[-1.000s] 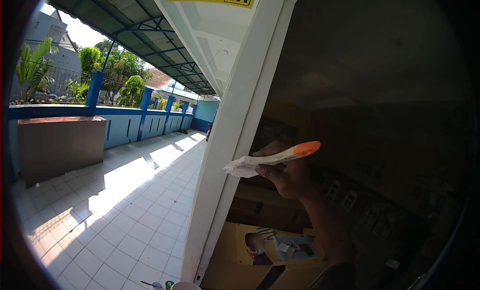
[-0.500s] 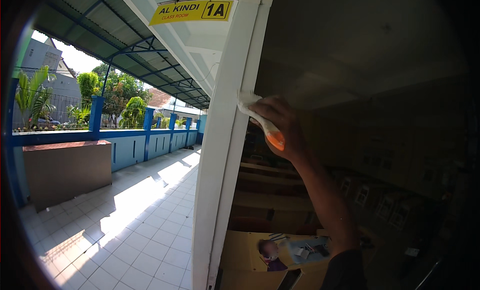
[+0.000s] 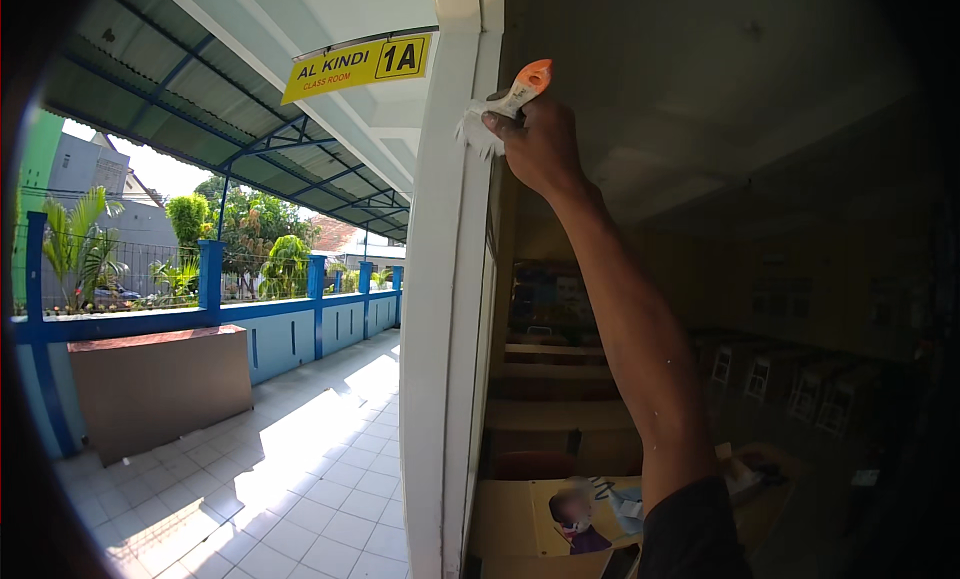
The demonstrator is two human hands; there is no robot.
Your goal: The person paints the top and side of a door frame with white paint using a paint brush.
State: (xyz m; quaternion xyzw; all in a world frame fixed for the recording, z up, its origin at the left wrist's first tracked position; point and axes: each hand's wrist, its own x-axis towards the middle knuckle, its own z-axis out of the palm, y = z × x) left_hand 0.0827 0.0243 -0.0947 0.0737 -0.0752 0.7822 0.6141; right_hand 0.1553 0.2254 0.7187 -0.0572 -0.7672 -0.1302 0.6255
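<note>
My right hand is raised high and closed around a paintbrush. Its handle is white with an orange end that points up, and its pale, paint-coated bristles splay against the white door frame. The fingers pinch the brush close to the bristles. Some small white specks dot my right forearm. My left hand is out of the picture.
Right of the frame lies a dim classroom with desks and chairs. On the left a tiled corridor runs past a brown box-like cabinet and a blue wall. A yellow sign hangs overhead.
My right hand has moved higher up the frame. The brush has turned over, its orange end now pointing up instead of down. The view has tilted upward a little.
</note>
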